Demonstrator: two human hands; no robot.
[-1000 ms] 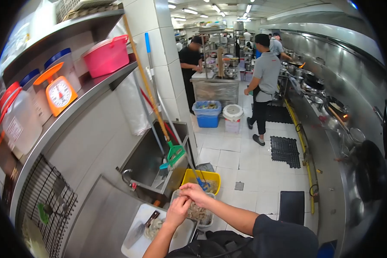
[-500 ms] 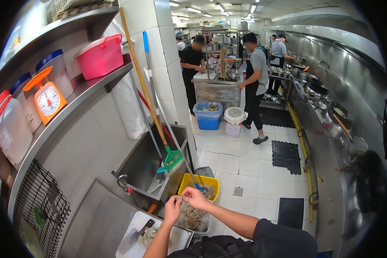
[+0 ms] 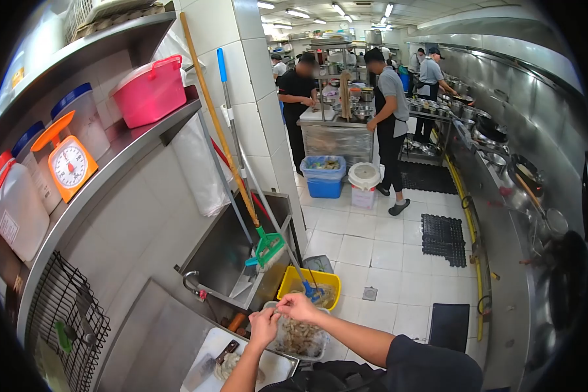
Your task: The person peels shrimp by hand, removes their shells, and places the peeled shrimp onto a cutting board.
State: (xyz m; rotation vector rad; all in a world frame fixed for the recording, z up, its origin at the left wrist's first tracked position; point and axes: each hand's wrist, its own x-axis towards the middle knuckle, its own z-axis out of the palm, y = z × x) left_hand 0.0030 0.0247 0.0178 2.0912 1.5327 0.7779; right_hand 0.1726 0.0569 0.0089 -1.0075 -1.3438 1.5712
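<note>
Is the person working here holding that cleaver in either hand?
No, the cleaver lies on the white cutting board, while the left hand and right hand are close together, away from it.

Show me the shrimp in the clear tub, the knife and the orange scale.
Shrimp [image 3: 302, 337]: head view, middle of the heap.
Knife [image 3: 227, 352]: head view, on the dark handle.
Orange scale [image 3: 70, 164]: head view, on the round dial.

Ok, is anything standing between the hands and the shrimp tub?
Nothing visible. The left hand and right hand appear together over the tub's edge; the yellow bin sits beyond, out of the way.
</note>
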